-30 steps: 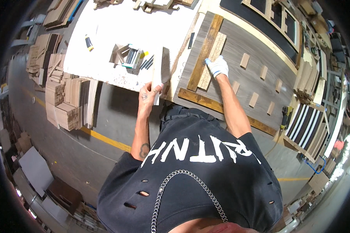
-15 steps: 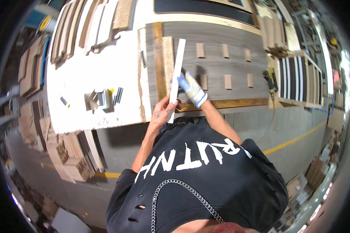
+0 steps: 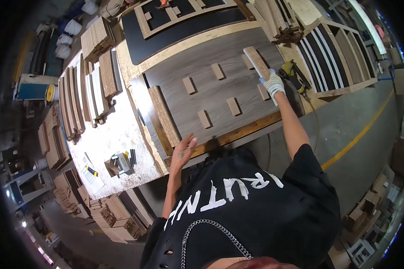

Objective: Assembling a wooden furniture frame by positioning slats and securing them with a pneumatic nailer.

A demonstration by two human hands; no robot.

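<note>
The right hand (image 3: 272, 85), in a pale glove, is clamped around a long wooden strip (image 3: 256, 62) with a white edge, over the right part of a grey panel (image 3: 197, 101). The bare left hand (image 3: 184, 150) holds nothing, fingers slightly apart, at the panel's near left corner, just beside the end of a speckled strip (image 3: 164, 115); whether it touches is unclear. Small wooden blocks (image 3: 233, 106) lie between the hands. Right of the glove lies a yellow-green power tool (image 3: 294, 77); farther right stands a wooden frame (image 3: 351, 56).
</note>
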